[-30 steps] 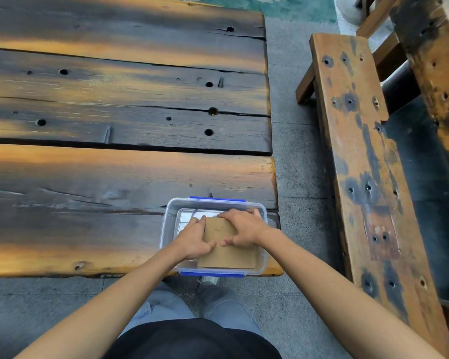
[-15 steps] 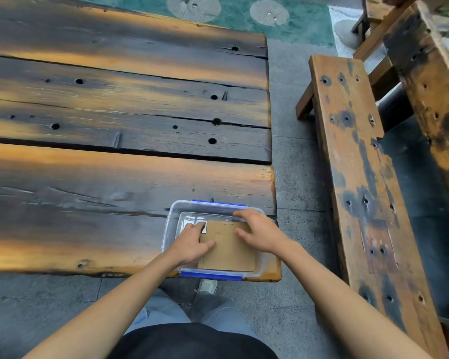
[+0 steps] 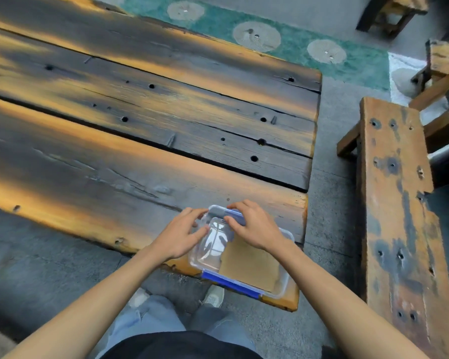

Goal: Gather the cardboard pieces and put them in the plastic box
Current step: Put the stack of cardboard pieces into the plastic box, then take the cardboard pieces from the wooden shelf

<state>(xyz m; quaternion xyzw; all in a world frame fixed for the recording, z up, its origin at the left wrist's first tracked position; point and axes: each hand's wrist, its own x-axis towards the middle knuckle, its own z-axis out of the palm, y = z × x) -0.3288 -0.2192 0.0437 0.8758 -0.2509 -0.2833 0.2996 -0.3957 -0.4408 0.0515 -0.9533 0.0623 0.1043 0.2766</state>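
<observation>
A clear plastic box [image 3: 286,286] with blue clips sits on the near right corner of the wooden table [image 3: 140,156]. Flat brown cardboard pieces [image 3: 249,264] lie inside it, covering the right part of the floor; the left part shows bare plastic. My left hand [image 3: 180,235] holds the box's far left corner, thumb against the wall. My right hand [image 3: 253,226] pinches the far rim at the blue clip, with my wrist over the cardboard. No loose cardboard shows on the table.
A worn wooden bench [image 3: 399,203] runs along the right, with a strip of grey floor between it and the table. A green mat [image 3: 283,53] lies beyond the table's far edge. My shoes [image 3: 214,295] stand below the box.
Both hands have come off the cardboard and moved to the box's far end. The cardboard now lies flat inside. The view has swung, so the box appears turned.
</observation>
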